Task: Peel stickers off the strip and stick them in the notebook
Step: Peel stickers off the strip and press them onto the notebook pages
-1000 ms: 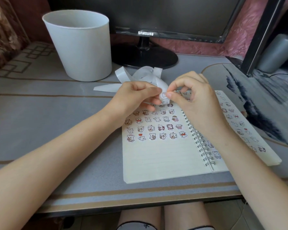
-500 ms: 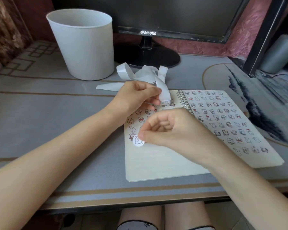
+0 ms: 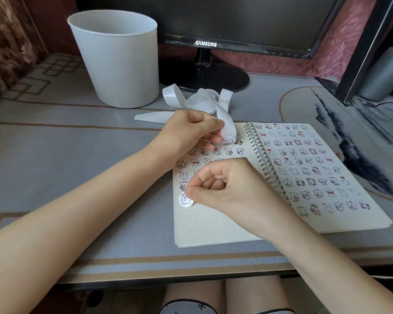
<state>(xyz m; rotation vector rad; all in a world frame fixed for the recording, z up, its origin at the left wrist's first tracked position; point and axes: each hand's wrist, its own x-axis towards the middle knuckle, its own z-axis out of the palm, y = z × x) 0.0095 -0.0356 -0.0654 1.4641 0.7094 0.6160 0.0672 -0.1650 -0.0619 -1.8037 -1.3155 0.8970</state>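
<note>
An open spiral notebook lies on the desk, both pages carrying rows of small cartoon stickers. My left hand grips the white sticker strip above the top of the left page; the strip curls back toward the monitor. My right hand pinches a round white sticker between thumb and forefinger at the left edge of the left page, below the last row. Whether the sticker touches the paper I cannot tell.
A white plastic bin stands at the back left. A Samsung monitor with a black round foot sits behind the strip. A dark printed mat lies to the right of the notebook. The desk's front edge is near my knees.
My right hand pulled a sticker off the strip and carried it down and left to the left page's edge. My left hand kept hold of the strip.
</note>
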